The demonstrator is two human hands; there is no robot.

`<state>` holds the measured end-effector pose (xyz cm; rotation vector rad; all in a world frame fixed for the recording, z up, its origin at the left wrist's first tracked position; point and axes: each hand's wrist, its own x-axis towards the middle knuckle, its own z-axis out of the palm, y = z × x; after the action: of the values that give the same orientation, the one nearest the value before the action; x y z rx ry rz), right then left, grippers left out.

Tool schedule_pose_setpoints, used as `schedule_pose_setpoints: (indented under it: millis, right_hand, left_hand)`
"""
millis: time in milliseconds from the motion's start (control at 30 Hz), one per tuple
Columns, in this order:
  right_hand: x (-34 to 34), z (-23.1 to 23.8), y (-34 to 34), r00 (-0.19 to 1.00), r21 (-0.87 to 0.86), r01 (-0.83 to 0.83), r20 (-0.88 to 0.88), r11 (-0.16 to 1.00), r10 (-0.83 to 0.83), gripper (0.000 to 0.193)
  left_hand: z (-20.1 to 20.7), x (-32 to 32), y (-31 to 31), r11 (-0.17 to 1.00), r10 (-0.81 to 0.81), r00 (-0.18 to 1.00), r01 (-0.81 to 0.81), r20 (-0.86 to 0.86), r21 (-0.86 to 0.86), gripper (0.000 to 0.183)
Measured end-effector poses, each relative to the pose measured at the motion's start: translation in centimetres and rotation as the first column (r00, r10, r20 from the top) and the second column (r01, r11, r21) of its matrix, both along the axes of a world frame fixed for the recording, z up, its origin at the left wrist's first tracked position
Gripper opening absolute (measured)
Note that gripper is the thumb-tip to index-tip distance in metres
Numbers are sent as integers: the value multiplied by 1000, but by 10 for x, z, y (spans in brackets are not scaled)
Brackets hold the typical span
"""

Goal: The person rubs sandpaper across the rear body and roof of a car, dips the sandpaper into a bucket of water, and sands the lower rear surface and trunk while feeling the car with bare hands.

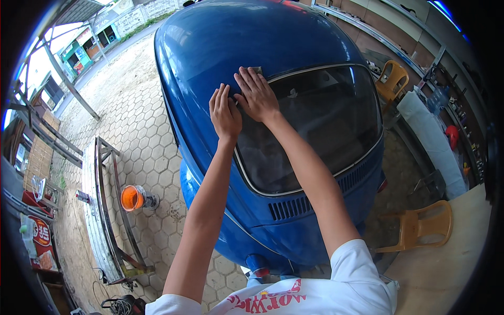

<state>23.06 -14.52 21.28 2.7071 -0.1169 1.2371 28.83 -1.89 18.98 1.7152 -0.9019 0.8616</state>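
Note:
A blue rounded car (210, 42) stands in front of me, its rear toward me. My right hand (257, 95) lies flat on the bodywork at the upper left corner of the rear window (315, 126), fingers stretched out. Just past its fingertips shows the edge of a small grey-brown piece (257, 70), like a sheet of sandpaper, mostly hidden under the hand. Close beside it on the left, my left hand (226, 114) rests on the blue panel with fingers extended. The two thumbs nearly meet.
A long bench (97, 210) and an orange-mouthed bucket (133, 198) stand left on hexagonal paving (139, 118). At right are a yellow plastic chair (428, 226), a second chair (392, 79), and a covered surface (430, 136). A power tool (126, 304) lies at lower left.

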Motion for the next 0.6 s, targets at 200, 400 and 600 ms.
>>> schedule_pose_setpoints:
  millis: [200,400,600]
  right_hand:
    - [12,7,-8,999,81,30,27,996,-32,76]
    - [16,41,-79,962,254,274,-66,927,-266,84]
    - [-9,56,-172,932,387,352,-57,852,-359,91]
  left_hand:
    - [4,3,7,997,50,997,-53,66,49,39]
    - [7,4,14,980,107,988,-124,115,157,46]
    - [11,2,21,947,171,974,-205,149,248,51]
